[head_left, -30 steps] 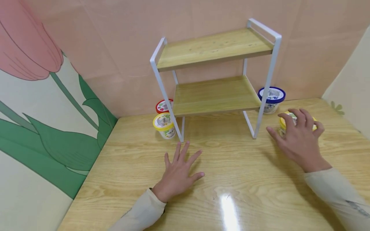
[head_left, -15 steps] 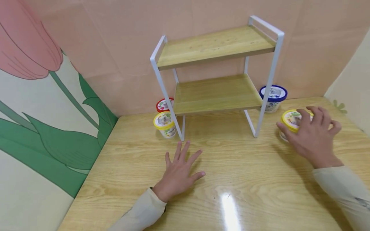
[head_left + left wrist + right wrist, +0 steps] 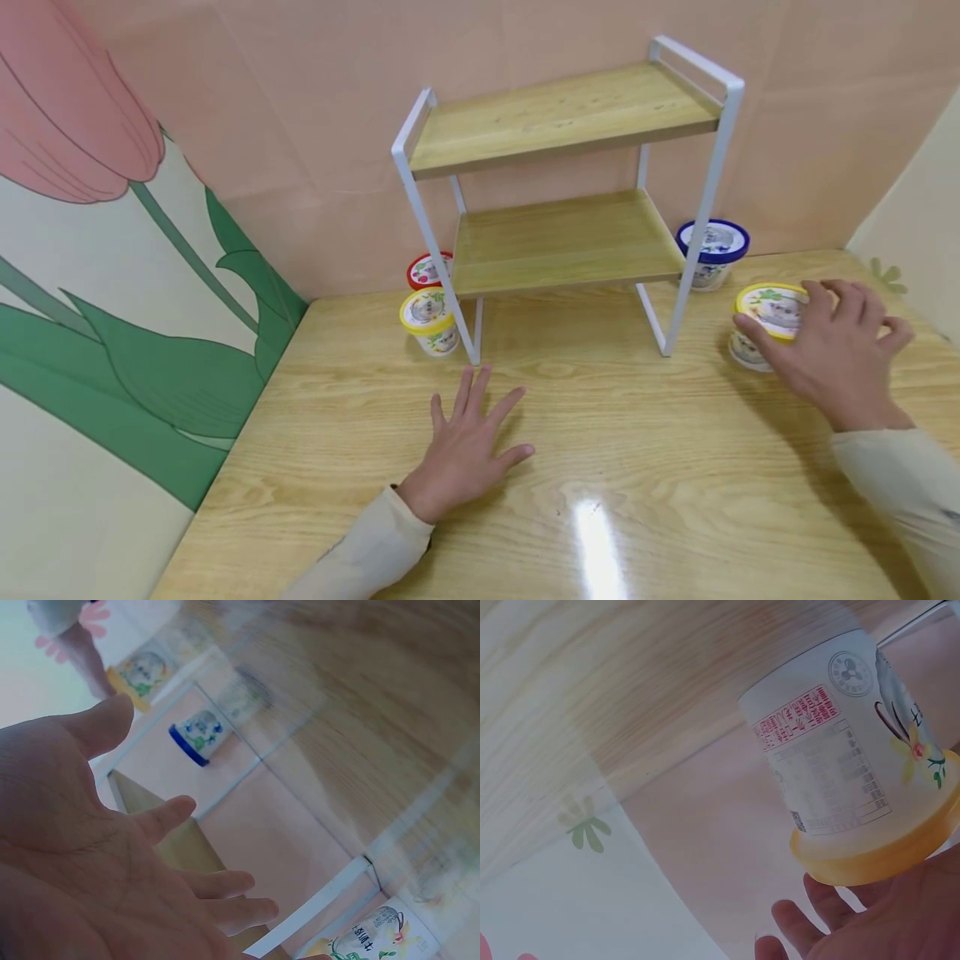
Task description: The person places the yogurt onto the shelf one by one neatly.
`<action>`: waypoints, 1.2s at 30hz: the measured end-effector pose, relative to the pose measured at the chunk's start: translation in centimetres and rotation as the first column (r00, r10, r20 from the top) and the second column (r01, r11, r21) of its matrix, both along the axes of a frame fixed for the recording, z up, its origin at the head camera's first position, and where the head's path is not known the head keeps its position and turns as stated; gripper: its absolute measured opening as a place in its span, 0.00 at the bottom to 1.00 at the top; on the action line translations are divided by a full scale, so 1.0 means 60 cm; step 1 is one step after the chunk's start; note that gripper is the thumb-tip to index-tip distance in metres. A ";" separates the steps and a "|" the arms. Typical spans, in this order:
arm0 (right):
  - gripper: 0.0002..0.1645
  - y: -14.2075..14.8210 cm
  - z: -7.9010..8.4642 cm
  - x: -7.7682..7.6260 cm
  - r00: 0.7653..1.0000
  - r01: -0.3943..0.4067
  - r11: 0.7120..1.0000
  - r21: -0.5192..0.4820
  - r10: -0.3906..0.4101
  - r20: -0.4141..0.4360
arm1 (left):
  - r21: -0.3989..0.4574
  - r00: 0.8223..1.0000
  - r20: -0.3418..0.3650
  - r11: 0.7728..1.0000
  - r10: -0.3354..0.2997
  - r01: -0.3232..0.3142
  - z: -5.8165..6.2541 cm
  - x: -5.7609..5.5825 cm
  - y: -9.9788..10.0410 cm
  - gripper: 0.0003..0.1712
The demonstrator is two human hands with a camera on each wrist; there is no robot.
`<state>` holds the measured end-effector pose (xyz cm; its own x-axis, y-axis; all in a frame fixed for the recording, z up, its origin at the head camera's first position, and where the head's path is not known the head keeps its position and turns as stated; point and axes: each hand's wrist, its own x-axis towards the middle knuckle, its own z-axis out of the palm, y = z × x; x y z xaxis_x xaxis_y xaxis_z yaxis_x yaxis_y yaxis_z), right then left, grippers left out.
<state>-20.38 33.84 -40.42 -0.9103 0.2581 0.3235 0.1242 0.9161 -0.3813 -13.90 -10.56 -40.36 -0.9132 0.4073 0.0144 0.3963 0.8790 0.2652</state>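
Observation:
A paper tub with a yellow lid [image 3: 772, 310] stands upright on the table at the right. My right hand [image 3: 843, 362] is just in front of it and to its right, thumb and fingers spread apart and loosely bent. In the right wrist view the fingers [image 3: 795, 926] lie by the yellow rim [image 3: 877, 859] without wrapping round it; whether any of them touches it I cannot tell. My left hand [image 3: 461, 454] has its fingers spread low over the table, in front of the shelf's left leg. Nothing is in it. Nearest to it stands another yellow-lidded tub [image 3: 430, 321].
A two-tier shelf [image 3: 570, 242] with wooden boards and a white frame stands at the back. Behind its left leg is a red-lidded tub [image 3: 426, 271]. A blue-lidded tub [image 3: 714, 250] stands beyond its right side. Patterned walls enclose the wooden table [image 3: 570, 433].
My right hand has drawn off to the right, uncovering more of the yellow-lidded tub, which stays on the table. The left hand keeps its place. The view has shifted slightly.

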 end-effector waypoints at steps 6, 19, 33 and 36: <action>0.64 0.001 0.001 0.002 0.999 -0.010 1.000 0.007 0.010 0.032 | -0.006 1.000 0.005 1.000 0.007 -0.007 0.001 0.001 0.001 0.42; 0.68 0.001 0.001 0.003 0.998 0.016 1.000 0.025 -0.018 0.061 | -0.013 1.000 -0.002 1.000 0.004 -0.004 -0.002 0.000 0.000 0.42; 0.65 0.007 0.000 0.001 0.997 0.021 0.998 0.063 -0.025 0.070 | -0.035 1.000 -0.016 0.999 0.005 -0.005 -0.002 0.001 0.002 0.42; 0.66 0.008 -0.001 0.000 0.996 0.016 0.999 0.050 -0.020 0.082 | -0.034 1.000 -0.008 0.999 0.006 -0.006 -0.002 0.001 0.001 0.41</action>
<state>-20.37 34.35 -40.46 -0.9299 0.2599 0.2603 0.1695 0.9308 -0.3238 -13.86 -10.50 -40.51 -0.9156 0.4021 0.0074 0.3927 0.8899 0.2321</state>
